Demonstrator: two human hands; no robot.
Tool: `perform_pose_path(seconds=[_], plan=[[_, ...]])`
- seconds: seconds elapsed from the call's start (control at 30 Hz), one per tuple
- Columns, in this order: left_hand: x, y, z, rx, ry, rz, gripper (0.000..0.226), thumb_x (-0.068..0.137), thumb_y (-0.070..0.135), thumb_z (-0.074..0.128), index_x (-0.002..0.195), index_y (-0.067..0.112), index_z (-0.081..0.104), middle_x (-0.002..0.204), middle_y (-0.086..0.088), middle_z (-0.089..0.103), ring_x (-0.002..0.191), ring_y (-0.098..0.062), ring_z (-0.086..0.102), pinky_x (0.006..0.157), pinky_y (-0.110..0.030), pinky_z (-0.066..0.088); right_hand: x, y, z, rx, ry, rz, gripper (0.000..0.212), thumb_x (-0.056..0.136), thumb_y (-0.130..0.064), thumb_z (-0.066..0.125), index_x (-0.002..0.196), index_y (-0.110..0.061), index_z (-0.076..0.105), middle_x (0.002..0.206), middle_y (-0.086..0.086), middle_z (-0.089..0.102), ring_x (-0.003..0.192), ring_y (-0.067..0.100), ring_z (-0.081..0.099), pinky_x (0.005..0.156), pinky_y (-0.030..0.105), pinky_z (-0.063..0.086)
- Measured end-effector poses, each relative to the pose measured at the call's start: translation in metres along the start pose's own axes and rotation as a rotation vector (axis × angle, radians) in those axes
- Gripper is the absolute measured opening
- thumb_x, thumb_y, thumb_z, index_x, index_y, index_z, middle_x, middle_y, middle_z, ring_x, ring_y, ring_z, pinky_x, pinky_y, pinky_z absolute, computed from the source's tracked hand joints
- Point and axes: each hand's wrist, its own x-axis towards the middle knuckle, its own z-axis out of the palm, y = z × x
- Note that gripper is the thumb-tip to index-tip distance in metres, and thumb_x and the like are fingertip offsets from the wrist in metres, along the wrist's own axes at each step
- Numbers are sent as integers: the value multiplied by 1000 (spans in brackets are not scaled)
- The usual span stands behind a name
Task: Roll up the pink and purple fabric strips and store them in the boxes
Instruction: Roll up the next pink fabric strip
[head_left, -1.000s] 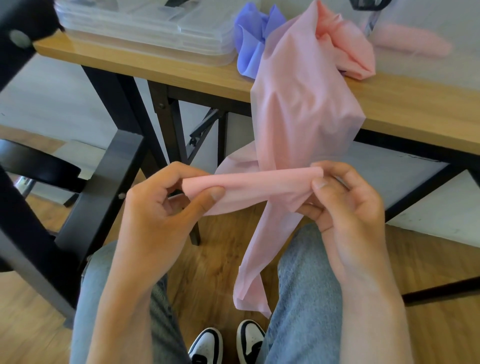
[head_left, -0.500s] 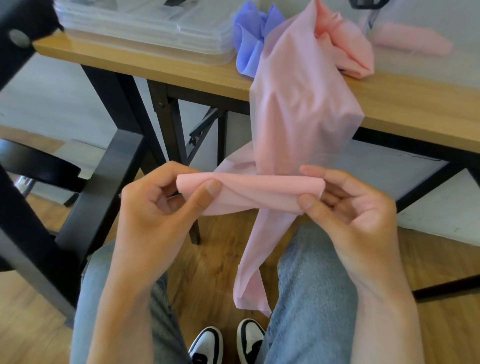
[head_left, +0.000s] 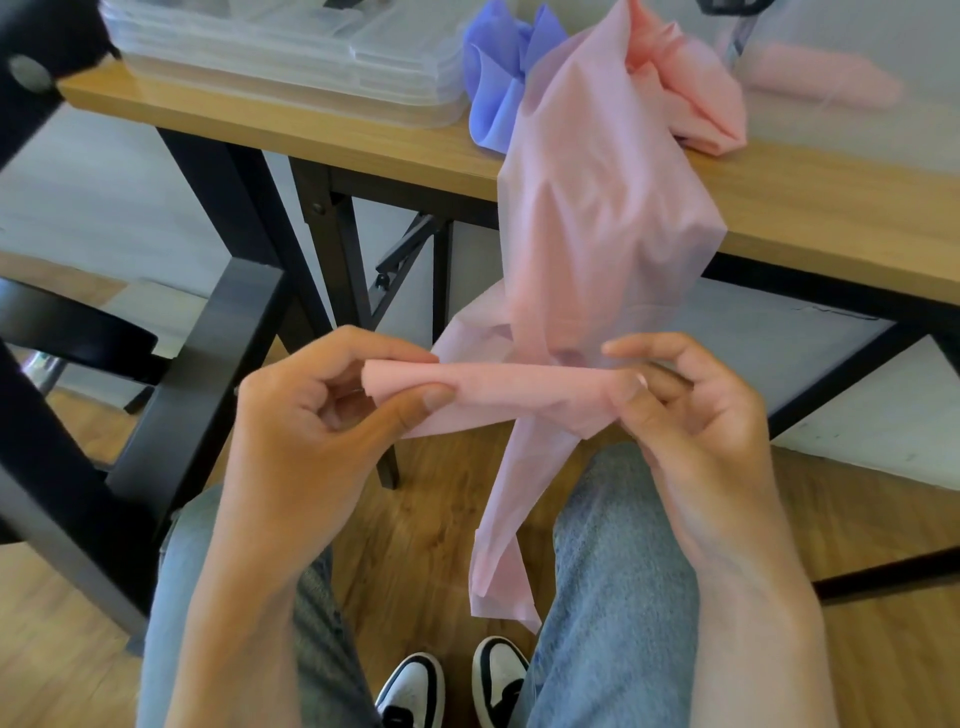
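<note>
At the upper left of the frame, a stack of flat clear plastic boxes (head_left: 291, 57) sits on the light wooden worktop (head_left: 831, 208). I cannot tell what is inside them. Just beside the boxes, to their right, lies a soft bunch of purple fabric strip (head_left: 498, 78). At the far upper right rests a small pink fabric roll (head_left: 821, 78), blurry from here.

The long thin pink fabric strip (head_left: 597, 218) is piled on the worktop near its front edge, spills over that edge and hangs down to the hands in the middle of the frame. It is so thin that you can see through it. There its end is wound into a small flat roll lying sideways. The left hand (head_left: 311, 441) pinches the left end of the roll between thumb and curled fingers (head_left: 395, 348). The right hand (head_left: 696, 415) pinches the right end the same way. A loose tail drops below the roll, between the knees in blue jeans (head_left: 623, 571), above the brown wood floor (head_left: 431, 519).

A black chair (head_left: 171, 395) stands close at the left. There is open room between the knees and under the worktop.
</note>
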Motion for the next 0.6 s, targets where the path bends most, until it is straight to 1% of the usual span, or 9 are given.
perform_pose_path(seconds=[0.07,0.1,0.17,0.23,0.27,0.33,0.37,0.43,0.6], plan=[[0,0,1,20,4,-19,22,82,30,71,103,26,69,95,15,73,96,-3,70,69,-7,53,-1,-2,1,-12,-39,-5,41,74,-24,85,111,-18,68,99,1,77,97,17,74,77,23,57],[0,0,1,22,1,-28,23,82,32,70,104,27,69,95,16,72,97,-3,69,70,-8,53,-2,-2,2,-40,-42,-12,45,72,-19,86,113,-16,67,100,2,77,97,18,74,78,23,57],[1,-1,1,10,-16,-40,24,83,31,69,106,28,68,98,14,72,99,-5,69,71,-9,54,-2,-1,2,-112,-53,-36,42,74,-8,84,112,-15,67,99,2,75,95,16,72,79,24,56],[1,-2,-1,5,-36,-33,24,84,30,68,108,29,67,103,14,71,101,-7,69,73,-10,55,-2,1,1,-129,-73,-58,41,79,7,78,111,-15,67,102,3,73,101,19,71,83,25,56],[1,-2,-2,5,-36,-30,24,85,29,68,108,28,67,102,14,71,101,-8,69,73,-10,55,-2,2,0,-109,-74,-68,44,80,16,73,112,-15,67,102,3,73,103,20,71,84,25,55],[1,-1,-4,0,-16,-32,24,85,29,68,109,25,67,100,13,72,100,-9,69,73,-10,54,-1,2,-2,-56,-42,-75,54,81,29,60,111,-15,65,98,1,74,100,16,71,83,22,54],[1,0,-4,-2,-8,-32,24,85,29,68,109,24,67,100,12,72,100,-8,69,73,-10,54,-1,2,-2,-46,-19,-77,57,81,32,55,110,-16,64,96,1,74,97,14,70,82,21,53],[1,0,-3,1,-6,-24,24,85,29,67,109,23,67,99,13,72,100,-7,69,73,-9,54,-1,4,-1,-53,2,-88,58,81,32,53,108,-17,66,95,1,74,95,14,70,82,21,53],[1,0,-3,-5,-15,-24,24,85,30,68,108,24,67,98,14,73,100,-8,70,72,-10,54,-1,5,1,-25,7,-110,53,85,26,56,103,-22,72,105,1,73,105,19,68,85,26,54]])
